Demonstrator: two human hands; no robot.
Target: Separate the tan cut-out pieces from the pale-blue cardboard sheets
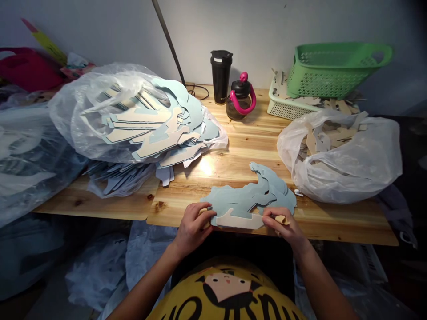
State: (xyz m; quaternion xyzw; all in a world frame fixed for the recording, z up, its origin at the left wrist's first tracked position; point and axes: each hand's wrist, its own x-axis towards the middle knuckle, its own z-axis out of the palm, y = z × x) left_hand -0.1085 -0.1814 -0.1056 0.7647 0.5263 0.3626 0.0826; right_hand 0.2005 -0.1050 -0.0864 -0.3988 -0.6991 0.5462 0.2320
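Observation:
My left hand [195,226] is closed on the left edge of a light-blue flat cut-out piece [230,198] with a wavy outline. My right hand [288,229] pinches the right end of a cream-white cut-out [238,220], which lies along the blue piece's near edge. Tan covers, like finger cots, sit on some of my fingers; one [282,220] shows clearly on the right hand. More blue cut-outs [278,186] overlap to the right, near the table's front edge. Both thumbs are partly hidden.
A clear bag [80,133] spilling blue-and-white cut-outs stands on the left of the wooden table [253,142]. At the right is a white bag [353,169] of tan pieces. Behind are a black tumbler [221,78], a pink-handled bottle [240,100] and a green basket [333,75].

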